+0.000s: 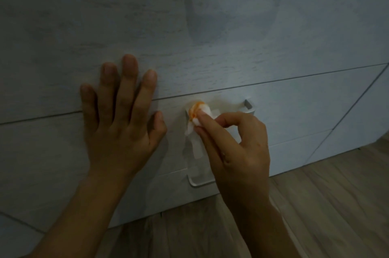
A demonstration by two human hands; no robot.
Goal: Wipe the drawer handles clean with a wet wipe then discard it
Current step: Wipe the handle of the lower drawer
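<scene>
Free room and obstacles. The left hand (120, 122) lies flat with fingers spread on the drawer front (294, 110), closing the approach just left of the upper handle (249, 108). The right hand (235, 148), pinching the wipe (197, 116), covers the bar's left end and middle; only its right end is bare. The same hand hides most of the lower handle (200, 182), leaving its left corner reachable. Open passage: drawer front right of the handles, panel (210, 26) above, floor (326, 205) below.
</scene>
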